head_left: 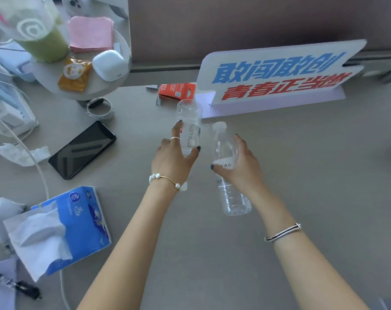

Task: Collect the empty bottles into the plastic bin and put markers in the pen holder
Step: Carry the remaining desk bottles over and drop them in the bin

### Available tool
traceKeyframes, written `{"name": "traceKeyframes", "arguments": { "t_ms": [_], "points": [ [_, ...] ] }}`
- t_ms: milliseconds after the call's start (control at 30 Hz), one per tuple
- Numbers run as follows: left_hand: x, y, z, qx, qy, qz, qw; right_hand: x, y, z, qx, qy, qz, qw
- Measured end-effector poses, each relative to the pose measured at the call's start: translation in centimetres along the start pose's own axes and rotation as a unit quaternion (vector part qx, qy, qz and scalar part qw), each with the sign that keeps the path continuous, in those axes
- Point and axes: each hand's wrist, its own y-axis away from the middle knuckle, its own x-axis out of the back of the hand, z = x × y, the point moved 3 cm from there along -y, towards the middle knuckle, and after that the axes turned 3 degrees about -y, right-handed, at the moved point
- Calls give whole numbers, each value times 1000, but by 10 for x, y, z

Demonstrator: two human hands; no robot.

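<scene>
Each hand has one clear bottle. The left hand (175,156) curls round the lower part of the left bottle (188,125), thumb on its near side and fingers wrapped over the label, so most of the bottle runs up and away from the fingers toward the red box (176,91) and the sign (279,72). The right hand (239,166) grips the right bottle (228,168) round its middle, thumb across the white label; the cap end rises beyond the fingers and the ribbed base hangs back below the palm, toward the person. The two long axes lie roughly parallel, both pointing away from the body, with the bottles just beside each other and not touching.

Neither the bin nor the pen holder shows in this view, so which way the bottles must travel cannot be told. Judging from the grips, both bottles are ready to be carried at once. A dark pen or marker (13,285) lies far out beyond the left forearm, past the tissue box (78,224), and nearer the left hand than the right.
</scene>
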Motion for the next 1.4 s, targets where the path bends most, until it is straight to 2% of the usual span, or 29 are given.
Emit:
{"name": "traceKeyframes", "arguments": {
  "t_ms": [400, 733, 967, 1100, 1400],
  "points": [
    [-46, 101, 115, -131, -52, -54, 988, 107, 112, 90, -44, -78, 115, 989],
    [-161, 235, 241, -250, -97, -112, 957, 216, 259, 241, -106, -128, 244, 955],
    [-277, 363, 335, -357, -134, -178, 907, 289, 400, 381, -218, -134, 327, 910],
    [-334, 428, 380, -421, -153, -221, 867, 319, 461, 445, -259, -135, 361, 886],
    [-419, 481, 457, -504, -196, -248, 804, 358, 529, 540, -346, -155, 410, 829]
  ]
}}
